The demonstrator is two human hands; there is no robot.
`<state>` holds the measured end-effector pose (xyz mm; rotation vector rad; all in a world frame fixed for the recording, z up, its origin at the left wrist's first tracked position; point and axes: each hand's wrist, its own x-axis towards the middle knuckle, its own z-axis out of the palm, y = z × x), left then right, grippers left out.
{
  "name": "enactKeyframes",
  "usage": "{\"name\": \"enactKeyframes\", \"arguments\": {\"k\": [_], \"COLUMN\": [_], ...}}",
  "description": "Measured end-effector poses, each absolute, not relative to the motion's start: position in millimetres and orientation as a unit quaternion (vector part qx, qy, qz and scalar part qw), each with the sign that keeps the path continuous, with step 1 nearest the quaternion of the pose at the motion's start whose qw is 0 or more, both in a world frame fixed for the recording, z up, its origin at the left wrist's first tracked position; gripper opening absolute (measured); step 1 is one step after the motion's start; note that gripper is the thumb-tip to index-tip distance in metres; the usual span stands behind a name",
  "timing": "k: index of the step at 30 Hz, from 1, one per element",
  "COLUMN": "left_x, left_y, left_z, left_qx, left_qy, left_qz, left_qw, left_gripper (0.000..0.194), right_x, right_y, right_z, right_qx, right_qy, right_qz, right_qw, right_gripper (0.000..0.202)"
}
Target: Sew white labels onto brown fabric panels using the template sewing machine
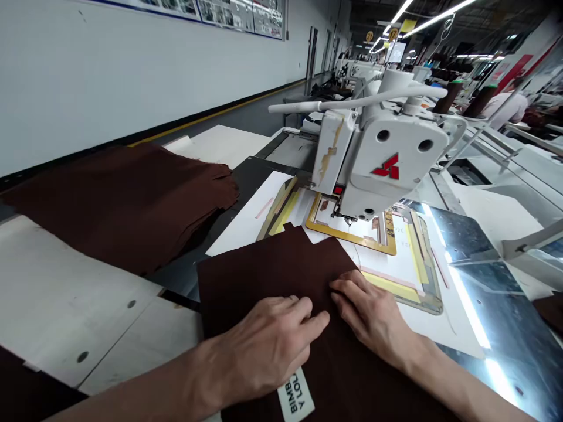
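A dark brown fabric piece lies before me, its notched far edge reaching over the white sheet at the sewing machine. My left hand rests over its middle with curled fingers; the fingertips are hidden, so I cannot make out what they hold. Sticking out below that hand is a white label with black lettering. To the right, my right hand has its thumb and fingers closed on the fabric near its right edge. Beyond the fabric, a yellow clamp frame sits under the head of the white sewing machine.
A stack of brown fabric pieces lies on the left. A taped template sheet surrounds the clamp frame. The shiny metal table extends right. Brown thread cones stand behind the machine, and a person is farther back.
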<state>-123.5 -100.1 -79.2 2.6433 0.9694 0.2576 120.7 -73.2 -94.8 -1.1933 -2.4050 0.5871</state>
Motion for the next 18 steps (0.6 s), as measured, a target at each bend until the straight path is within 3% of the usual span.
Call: {"name": "enactKeyframes", "arguments": {"k": [7,11,18], "left_x": [-127.5,-155.8,-160.5], "left_y": [-83.0,-101.1,-122.0], "left_z": [-51.4,-56.5,-65.9], "left_qx": [0.908,0.864,0.682], "left_qy": [0.359,0.413,0.515], "left_qz": [-0.003,0.015,0.085], "left_qw": [0.216,0.288,0.512], "left_gripper": [0.012,0.017,0.012], "right_x": [125.6,122.6,124.4], "right_y": [-77.3,-78.4,-78.5], "right_z": [-103.1,-98.9,-102.0], "right_qx": [-0.381,-0.378,-0.372], "right_qy": [-0.904,-0.908,-0.908], "right_qz": [0.07,0.063,0.065], "right_qw": [0.182,0.171,0.182], "right_gripper": [0.023,0.026,0.024]}}
